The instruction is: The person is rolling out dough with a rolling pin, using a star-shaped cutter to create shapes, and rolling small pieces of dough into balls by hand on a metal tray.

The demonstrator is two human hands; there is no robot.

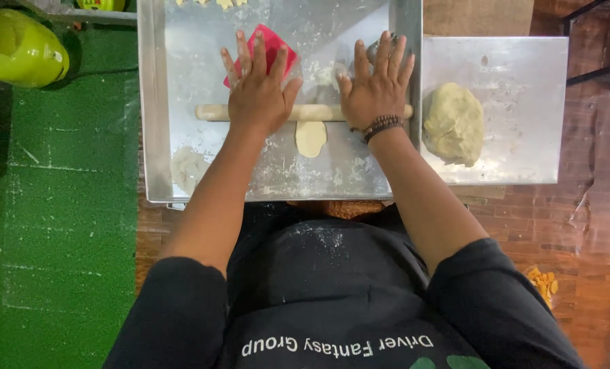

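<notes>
Nearest the camera, the person's dark apron (318,273) carries a light dusting of flour, and both bare forearms reach away from it over the near rim of a large metal tray (156,137). The tray floor is floured, with a pale smear of dough (185,167) in its near left corner. Just past the middle of the tray lies a small flattened oval of dough (310,138), its far end tucked under a wooden rolling pin (312,112) that lies across the tray from left to right. The left hand (258,92) rests flat on the pin left of the oval, fingers spread wide and grasping nothing. The right hand (378,85), with a beaded bracelet (381,126) at the wrist, presses flat on the pin's right part, fingers likewise spread. Under the left fingertips, just beyond the pin, lies a red plastic scraper (276,46). To the right of the tray, a big lump of dough (454,123) sits on a flat metal sheet (523,68). At the tray's far edge lie small cut pieces of dough (224,3). Far left, on the green floor, stands a yellow-green rounded container (18,48).
</notes>
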